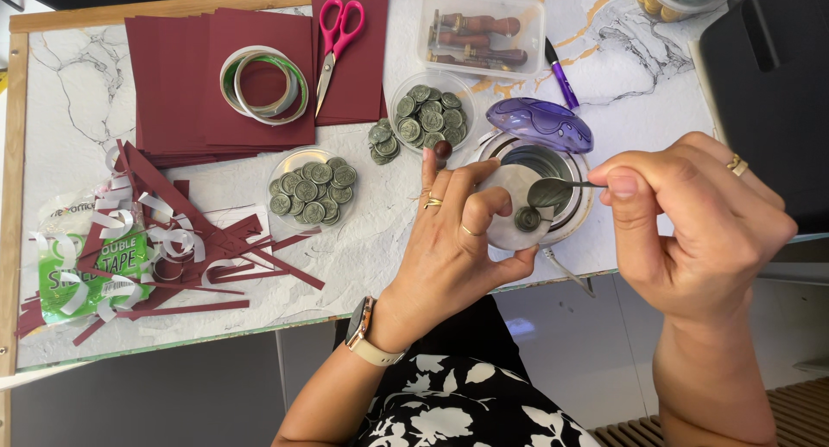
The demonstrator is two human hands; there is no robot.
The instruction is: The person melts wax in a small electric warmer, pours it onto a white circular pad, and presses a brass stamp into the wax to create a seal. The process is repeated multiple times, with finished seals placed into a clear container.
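The marble-patterned table [78, 93] carries everything, and the biggest spread on it is a fan of dark red card sheets [181, 76] at the far left, with a pair of tape rolls [263, 84] and pink-handled scissors [337, 41] lying on them. Nearer the person, at the left, sits a heap of red paper strips [173, 257] and white backing curls beside a green tape wrapper [95, 266]. A clear box of wooden-handled stamps [479, 32] stands at the far edge. Two clear round dishes [313, 190] [429, 110] hold grey-green wax seals, with a few more loose between them.

At the table's near edge is a small round melting pot [566, 218] with its purple lid [540, 123] swung aside. The left hand [449, 240] is closed around a pale round disc [509, 209], held over the pot's rim, thumb and fingers pinching its edge; one wax seal [528, 219] rests on the disc. The right hand [699, 214] is clamped on the thin handle of a small spoon [548, 190], its bowl over the disc and just above the seal.

The seal looks light, stiff and brittle, likely to slide on the smooth disc, so it is best gripped by its rim
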